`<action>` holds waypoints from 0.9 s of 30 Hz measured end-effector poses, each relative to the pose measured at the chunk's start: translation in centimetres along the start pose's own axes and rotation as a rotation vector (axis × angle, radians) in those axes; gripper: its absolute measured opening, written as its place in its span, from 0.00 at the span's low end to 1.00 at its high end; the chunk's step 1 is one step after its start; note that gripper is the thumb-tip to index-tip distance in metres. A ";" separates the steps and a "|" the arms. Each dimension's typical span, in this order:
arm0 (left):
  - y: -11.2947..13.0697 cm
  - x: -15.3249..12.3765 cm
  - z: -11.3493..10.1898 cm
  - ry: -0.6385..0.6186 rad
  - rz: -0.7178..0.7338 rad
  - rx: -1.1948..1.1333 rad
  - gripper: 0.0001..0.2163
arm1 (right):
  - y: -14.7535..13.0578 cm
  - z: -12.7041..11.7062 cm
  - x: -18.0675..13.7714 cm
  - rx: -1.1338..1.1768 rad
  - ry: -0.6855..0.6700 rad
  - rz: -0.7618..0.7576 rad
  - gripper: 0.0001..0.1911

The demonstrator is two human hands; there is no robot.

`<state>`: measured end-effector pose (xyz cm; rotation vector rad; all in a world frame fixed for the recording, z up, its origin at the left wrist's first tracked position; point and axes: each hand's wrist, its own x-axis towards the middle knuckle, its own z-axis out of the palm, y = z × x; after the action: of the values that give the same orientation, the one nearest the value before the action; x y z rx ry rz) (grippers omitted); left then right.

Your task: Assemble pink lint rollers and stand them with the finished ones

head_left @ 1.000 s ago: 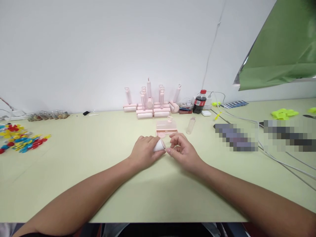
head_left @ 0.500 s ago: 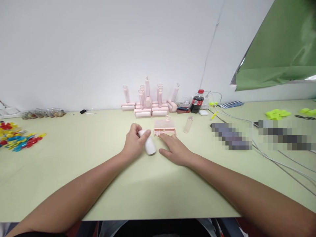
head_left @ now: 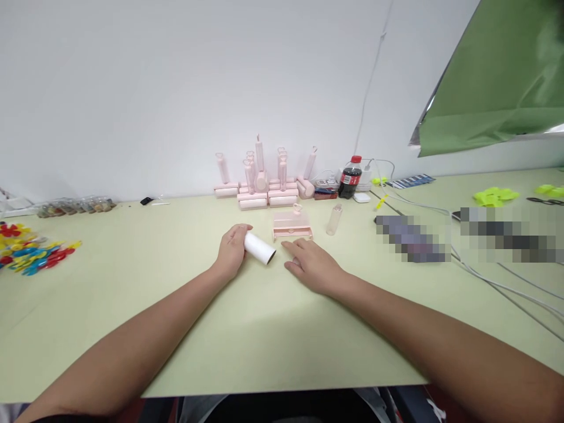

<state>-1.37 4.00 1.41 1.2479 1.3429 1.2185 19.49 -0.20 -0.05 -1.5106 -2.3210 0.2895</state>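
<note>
My left hand curls around one end of a white paper roll that lies on the pale green table, its open end pointing right. My right hand rests flat on the table with fingers stretched out, just right of the roll and holding nothing. Right behind its fingertips sits a pink tray-like holder. A clear plastic tube lies a little further right.
A cluster of pink roller handles and bases stands at the wall, with a cola bottle beside it. Coloured plastic pieces lie at far left. Cables and blurred items cross the right side. A green sheet hangs upper right.
My hands have come apart. The left hand turned the white roll and laid it on the table. The right hand let go and flattened on the table.
</note>
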 end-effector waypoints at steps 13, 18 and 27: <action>-1.0 0.1 0.6 -0.100 -0.021 -0.162 0.13 | 1.1 -0.8 -0.2 0.371 0.123 0.149 0.15; -1.3 -0.3 0.8 -0.190 -0.035 -0.195 0.14 | 1.1 -0.2 -0.1 0.885 0.191 0.194 0.19; -0.9 -1.3 1.3 -0.276 -0.025 -0.264 0.15 | 0.3 0.1 0.0 1.056 0.316 0.207 0.19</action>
<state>-0.09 2.78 0.37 1.1572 0.9619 1.1186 19.70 -0.09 -0.26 -1.0958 -1.3466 1.0379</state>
